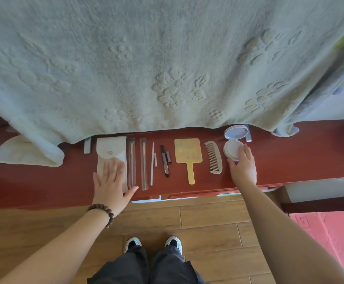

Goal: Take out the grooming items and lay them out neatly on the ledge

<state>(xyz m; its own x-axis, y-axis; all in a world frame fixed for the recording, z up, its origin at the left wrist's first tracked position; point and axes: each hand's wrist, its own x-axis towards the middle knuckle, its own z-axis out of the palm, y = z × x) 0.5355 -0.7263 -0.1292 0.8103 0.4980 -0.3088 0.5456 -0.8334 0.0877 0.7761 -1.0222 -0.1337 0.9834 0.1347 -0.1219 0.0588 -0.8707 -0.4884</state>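
Observation:
A row of grooming items lies on the dark red ledge [289,152]. From left: a white snap pouch [110,152], two sleeved brushes [131,160] [143,162], a thin pale stick [152,162], a dark pencil with its cap [165,160], a yellow hand mirror [188,153], a pale comb [213,156] and an open round compact [233,144]. My left hand [110,185] lies flat on the pouch's lower part, fingers straight. My right hand [243,167] rests on the compact's base with fingers spread over its right edge.
A large pale green embossed towel [167,68] hangs over the back of the ledge, its corner folded at the left [27,152]. Wooden floor [208,218], my shoes and dark trousers are below. A red mat [330,232] lies at the lower right.

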